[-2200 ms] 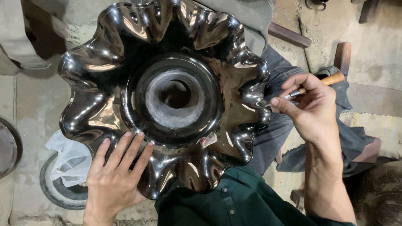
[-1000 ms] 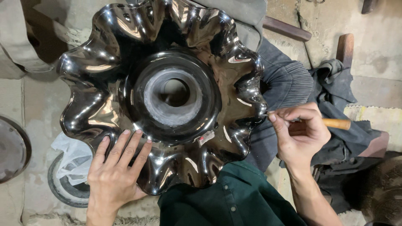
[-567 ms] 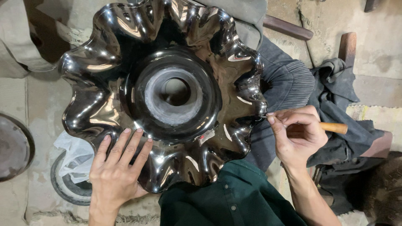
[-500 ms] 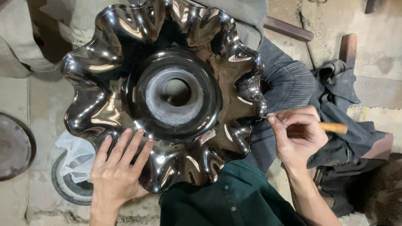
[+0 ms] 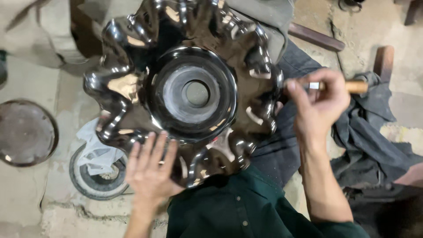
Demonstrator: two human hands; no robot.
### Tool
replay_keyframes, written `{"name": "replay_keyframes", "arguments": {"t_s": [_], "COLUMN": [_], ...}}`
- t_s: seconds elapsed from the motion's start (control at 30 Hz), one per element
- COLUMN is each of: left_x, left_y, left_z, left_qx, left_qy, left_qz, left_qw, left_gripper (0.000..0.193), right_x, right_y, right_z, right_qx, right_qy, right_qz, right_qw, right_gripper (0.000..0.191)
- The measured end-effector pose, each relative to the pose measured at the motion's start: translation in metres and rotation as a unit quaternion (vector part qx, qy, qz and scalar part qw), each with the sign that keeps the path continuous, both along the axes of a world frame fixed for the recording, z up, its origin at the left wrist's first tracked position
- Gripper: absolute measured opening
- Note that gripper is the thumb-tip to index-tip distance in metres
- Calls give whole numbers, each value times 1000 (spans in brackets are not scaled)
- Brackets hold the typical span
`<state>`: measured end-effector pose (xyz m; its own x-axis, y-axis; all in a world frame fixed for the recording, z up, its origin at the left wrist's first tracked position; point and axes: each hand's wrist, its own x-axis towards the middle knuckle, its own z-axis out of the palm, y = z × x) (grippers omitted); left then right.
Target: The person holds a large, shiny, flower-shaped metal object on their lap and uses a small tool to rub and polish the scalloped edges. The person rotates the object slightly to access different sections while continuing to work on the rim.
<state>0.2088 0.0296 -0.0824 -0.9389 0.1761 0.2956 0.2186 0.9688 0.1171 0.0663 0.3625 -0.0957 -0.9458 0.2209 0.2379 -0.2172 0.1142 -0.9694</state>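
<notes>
Progress, judged from this view: the big fluted metal bowl (image 5: 185, 92) already looks polished almost all over, w/ bright mirror reflections on nearly every lobe of the wavy rim. The flat ring round the centre hole is dull grey, so that part reads as unfinished or left plain, can't tell which. Work in hand seems to be at the rim on the right side, where the tool tip meets one lobe. What's left is probably just edge detail there; the underside isn't visible.

Bowl sits tilted on the person's lap, above the green shirt (image 5: 238, 207), rim touching the shirt at the bottom. No desk here, it's all over a concrete floor (image 5: 26, 198).

Hands: left hand (image 5: 150, 169) is spread flat, fingers splayed, pressed on the lower rim to steady it. Right hand (image 5: 319, 105) pinches a wooden-handled tool (image 5: 348, 86) between thumb and fingers, metal end pointing at the rim, handle sticking out right.

Count:
- 1 bowl, 1 centre hole
- 1 tool
- 2 hands, both the person's own
- 1 round dark metal disc (image 5: 26, 132) on the floor at left
- 1 ring-shaped wheel (image 5: 94, 178) w/ a white plastic scrap (image 5: 99, 152) on it
- 1 dark cloth heap (image 5: 374, 132) at right
</notes>
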Motion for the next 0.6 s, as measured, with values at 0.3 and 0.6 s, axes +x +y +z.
{"name": "replay_keyframes", "arguments": {"t_s": [0.3,0.6], "left_x": [7,-13], "left_y": [121,12], "left_z": [11,32], "left_qx": [124,104], "left_qy": [-65,-264], "left_qz": [138,-152], "left_qw": [980,947], "left_gripper": [83,110], "right_x": [-132,-138], "right_y": [-21,-18], "right_z": [-2,-11], "right_qx": [-93,-32], "right_qy": [31,67], "right_qz": [194,191], "right_qw": [976,979], "right_gripper": [32,26]}}
